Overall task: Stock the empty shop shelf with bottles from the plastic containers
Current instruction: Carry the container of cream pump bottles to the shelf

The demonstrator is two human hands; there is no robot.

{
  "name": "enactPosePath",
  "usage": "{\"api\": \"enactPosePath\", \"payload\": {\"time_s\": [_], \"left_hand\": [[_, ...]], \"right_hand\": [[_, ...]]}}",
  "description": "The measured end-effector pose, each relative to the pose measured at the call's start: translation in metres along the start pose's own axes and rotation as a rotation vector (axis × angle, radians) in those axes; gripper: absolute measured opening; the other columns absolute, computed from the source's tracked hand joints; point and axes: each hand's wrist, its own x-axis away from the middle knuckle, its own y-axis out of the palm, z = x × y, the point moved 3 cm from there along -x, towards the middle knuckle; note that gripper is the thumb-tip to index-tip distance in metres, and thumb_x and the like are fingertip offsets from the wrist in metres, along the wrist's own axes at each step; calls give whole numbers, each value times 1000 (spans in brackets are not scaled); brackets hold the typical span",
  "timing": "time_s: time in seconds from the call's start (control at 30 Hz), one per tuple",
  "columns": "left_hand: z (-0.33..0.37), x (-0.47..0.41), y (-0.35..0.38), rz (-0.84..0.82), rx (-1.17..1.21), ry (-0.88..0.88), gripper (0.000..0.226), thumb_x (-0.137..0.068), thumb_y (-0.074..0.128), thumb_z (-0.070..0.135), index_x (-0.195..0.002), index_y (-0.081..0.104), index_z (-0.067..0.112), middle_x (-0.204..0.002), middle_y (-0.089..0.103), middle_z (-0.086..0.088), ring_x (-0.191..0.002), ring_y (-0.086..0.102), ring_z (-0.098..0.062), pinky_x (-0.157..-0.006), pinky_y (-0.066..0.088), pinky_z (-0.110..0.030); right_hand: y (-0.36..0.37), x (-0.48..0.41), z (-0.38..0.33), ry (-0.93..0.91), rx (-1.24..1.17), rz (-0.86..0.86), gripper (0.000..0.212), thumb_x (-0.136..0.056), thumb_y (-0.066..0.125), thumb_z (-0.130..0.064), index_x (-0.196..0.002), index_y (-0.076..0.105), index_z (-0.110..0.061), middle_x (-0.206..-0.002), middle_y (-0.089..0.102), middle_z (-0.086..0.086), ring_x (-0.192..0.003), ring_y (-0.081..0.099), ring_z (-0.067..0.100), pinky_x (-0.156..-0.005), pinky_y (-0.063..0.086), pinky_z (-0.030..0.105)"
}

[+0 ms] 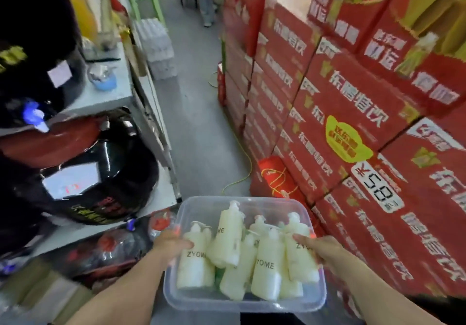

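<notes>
Between a shelf (111, 97) and red cartons (327, 102), the left hand (171, 244) and right hand (320, 247) each clamp one side rim of a clear container (242, 305); white bottles (267, 269) lie heaped inside it.

Cream-white bottles (267, 271) with dark lettering were seen in a clear container (242, 304); red cartons (340, 112) were printed white and yellow.
</notes>
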Motion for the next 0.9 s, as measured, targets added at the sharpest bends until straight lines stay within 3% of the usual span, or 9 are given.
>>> {"api": "enactPosePath", "payload": {"time_s": [0.2, 0.27, 0.37, 0.47, 0.53, 0.6, 0.7, 0.8, 0.9], "left_hand": [[80, -38, -35, 80, 100, -12, 22, -79, 78, 11, -75, 57, 13, -95, 57, -9, -90, 59, -21, -62, 45, -23], [107, -54, -48, 93, 75, 21, 29, -67, 83, 31, -75, 60, 17, -94, 65, -11, -93, 65, -26, -68, 48, -28], [124, -110, -60, 104, 101, 40, 61, -39, 72, 63, -81, 66, 20, -99, 71, -14, -94, 69, -30, -79, 57, -40], [174, -120, -85, 166, 141, 39, 52, -67, 79, 50, -101, 72, 11, -100, 71, -12, -92, 67, -29, -74, 55, -34], [205, -138, -103, 184, 194, 44, 29, -83, 74, 38, -91, 72, 10, -81, 67, -8, -74, 62, -23, -56, 48, -28], [231, -171, -120, 194, 240, 59, 27, -86, 71, 37, -71, 65, 16, -65, 58, -1, -62, 54, -18, -48, 39, -24], [272, -218, -149, 219, 275, 50, 36, -88, 68, 39, -63, 57, 16, -66, 58, -3, -64, 55, -21, -50, 39, -27], [313, -252, -178, 246, 291, 32, 35, -89, 64, 45, -72, 63, 14, -77, 66, -7, -70, 60, -24, -60, 45, -30], [349, -281, -204, 258, 299, 27, 32, -89, 65, 43, -72, 62, 16, -81, 66, -8, -74, 61, -25, -64, 44, -30]], "right_hand": [[3, -83, -128, -45, 82, -130, 72, -42, 96, -41, -94, 76, 3, -88, 78, 14, -78, 77, 27, -63, 56, 30], [4, -99, -171, -57, 92, -154, 70, -46, 95, -41, -98, 76, 1, -91, 78, 12, -85, 76, 28, -76, 60, 37], [6, -121, -233, -110, 105, -154, 60, -54, 93, -38, -97, 77, 0, -90, 79, 12, -87, 76, 28, -86, 58, 41], [13, -147, -290, -140, 119, -136, 60, -52, 94, -38, -96, 77, 0, -91, 79, 11, -86, 76, 27, -87, 59, 43], [19, -165, -323, -154, 121, -97, 61, -51, 95, -37, -95, 77, 1, -89, 79, 11, -83, 76, 27, -75, 59, 38], [27, -183, -356, -163, 113, -66, 62, -51, 95, -38, -94, 76, 3, -87, 78, 13, -80, 76, 28, -65, 57, 33], [43, -198, -408, -173, 97, -45, 52, -60, 93, -33, -93, 76, 4, -87, 78, 14, -80, 76, 30, -66, 60, 38], [55, -213, -462, -188, 71, -55, 41, -67, 90, -24, -91, 76, 6, -86, 78, 16, -72, 76, 27, -57, 58, 30], [66, -234, -510, -180, 85, -57, 44, -68, 91, -26, -93, 75, 6, -87, 78, 17, -80, 76, 30, -69, 60, 35]]}}
